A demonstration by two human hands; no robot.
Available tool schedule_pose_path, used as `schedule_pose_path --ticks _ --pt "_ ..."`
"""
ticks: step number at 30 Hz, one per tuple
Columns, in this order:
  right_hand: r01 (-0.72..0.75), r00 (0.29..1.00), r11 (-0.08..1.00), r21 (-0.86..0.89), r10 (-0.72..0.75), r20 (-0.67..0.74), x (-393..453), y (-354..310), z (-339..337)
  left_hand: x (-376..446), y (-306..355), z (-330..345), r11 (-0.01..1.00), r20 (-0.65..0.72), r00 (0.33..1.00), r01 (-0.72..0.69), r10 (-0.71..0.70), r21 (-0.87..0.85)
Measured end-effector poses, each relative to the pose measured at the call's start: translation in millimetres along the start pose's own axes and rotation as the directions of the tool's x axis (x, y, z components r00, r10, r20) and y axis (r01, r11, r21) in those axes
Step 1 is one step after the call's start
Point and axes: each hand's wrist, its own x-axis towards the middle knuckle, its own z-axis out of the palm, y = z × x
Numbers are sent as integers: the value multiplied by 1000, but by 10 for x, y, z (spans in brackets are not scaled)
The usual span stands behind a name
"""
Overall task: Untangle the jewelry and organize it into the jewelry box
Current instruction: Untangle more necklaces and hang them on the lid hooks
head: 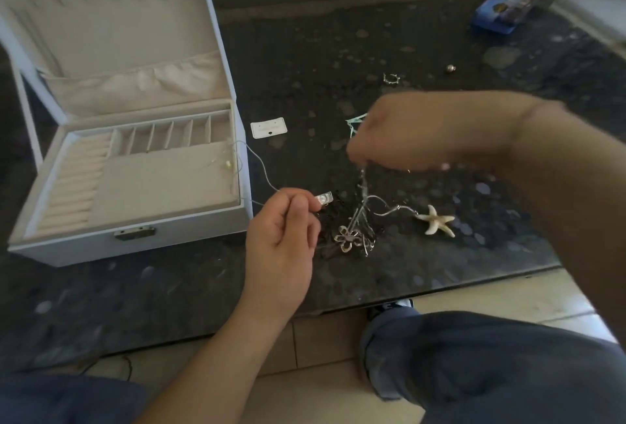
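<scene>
We are seeing a knot of silver chains (362, 220) with flower (347, 238) and starfish pendants (435, 220) lying beside the open white jewelry box (135, 166).

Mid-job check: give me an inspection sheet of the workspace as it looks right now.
Surface: dark speckled table, dusty-looking marks.
Job's things: white jewelry box open, a thin chain trailing over its right edge; tangled chains with flower pendant and starfish pendant; ring; bead.
Clutter: white card; blue package.
Hands: left hand pinches a small silver clasp; right hand, blurred, pinches the tangle's chains from above.
Cables: dark cord on the floor.
Surroundings: tiled floor, person's knees in blue trousers.
</scene>
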Motion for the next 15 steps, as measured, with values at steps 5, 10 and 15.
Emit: schedule_pose_path --ticks 5,10,15 --pt "129 992 991 44 -130 3 365 197 327 -30 -64 -2 998 -4 998 55 -55 23" --pt "157 838 956 247 3 -546 -209 434 670 -67 -37 -27 996 16 997 70 -71 46" --pt "-108 929 961 256 189 -319 -413 401 1122 -93 -51 -41 996 13 998 67 -68 58"
